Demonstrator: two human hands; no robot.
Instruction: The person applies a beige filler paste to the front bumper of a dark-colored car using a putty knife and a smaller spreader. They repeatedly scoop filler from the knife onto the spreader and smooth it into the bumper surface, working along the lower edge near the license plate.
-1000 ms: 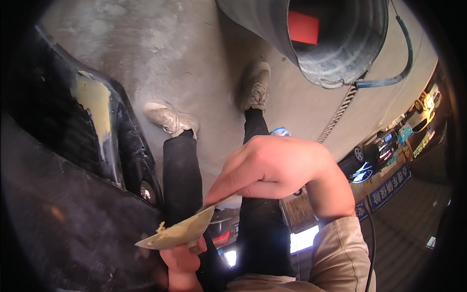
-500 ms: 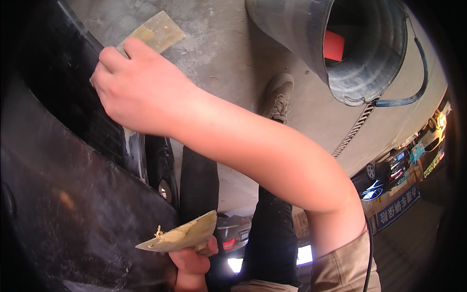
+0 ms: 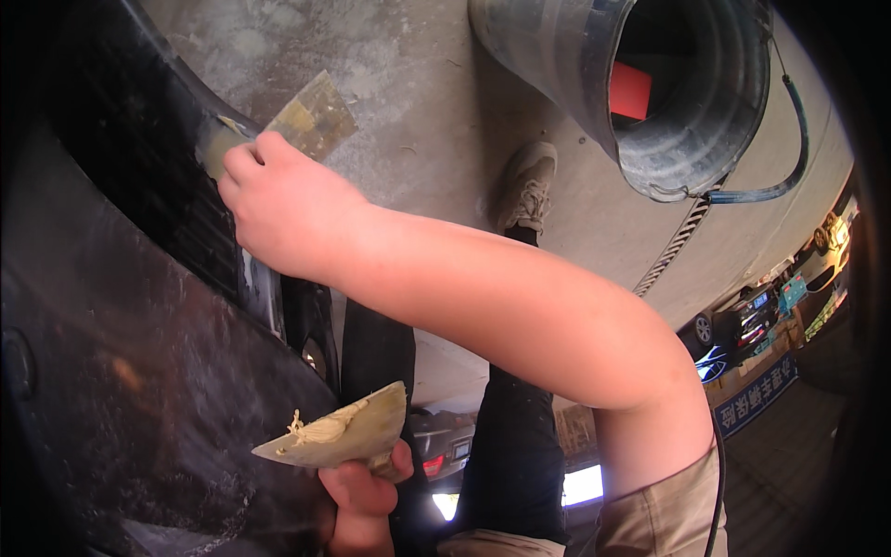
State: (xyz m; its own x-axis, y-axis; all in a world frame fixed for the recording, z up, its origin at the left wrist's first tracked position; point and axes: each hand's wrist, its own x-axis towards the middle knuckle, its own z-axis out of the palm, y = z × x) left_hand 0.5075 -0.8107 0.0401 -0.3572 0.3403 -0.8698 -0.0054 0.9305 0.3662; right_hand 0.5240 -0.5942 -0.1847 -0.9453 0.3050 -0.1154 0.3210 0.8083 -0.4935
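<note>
My right hand (image 3: 288, 212) reaches across to the far left, its fingers closed round a flat rectangular putty spreader (image 3: 320, 116) smeared with tan filler. It is at the edge of a dark car panel (image 3: 167, 390), where a pale filler smear (image 3: 221, 147) lies just beyond my fingertips. Low in the middle, my left hand (image 3: 360, 489) grips a broad, fan-shaped putty knife (image 3: 339, 441) from below. On its blade sits a lump of yellowish putty (image 3: 323, 426). The right hand's fingertips are partly hidden behind the hand itself.
A large dark bucket (image 3: 538, 56) with a hose-covered handle (image 3: 770, 190) lies at the upper right, a red piece (image 3: 630, 91) inside it. My shoe (image 3: 532, 181) rests on the concrete floor (image 3: 436, 121). Parked cars (image 3: 742, 314) and a blue sign (image 3: 759, 395) stand farther right.
My right hand and its spreader have moved right and slightly down along the panel edge, and a filler smear now shows beside the fingers. The left hand with the putty knife has shifted slightly.
</note>
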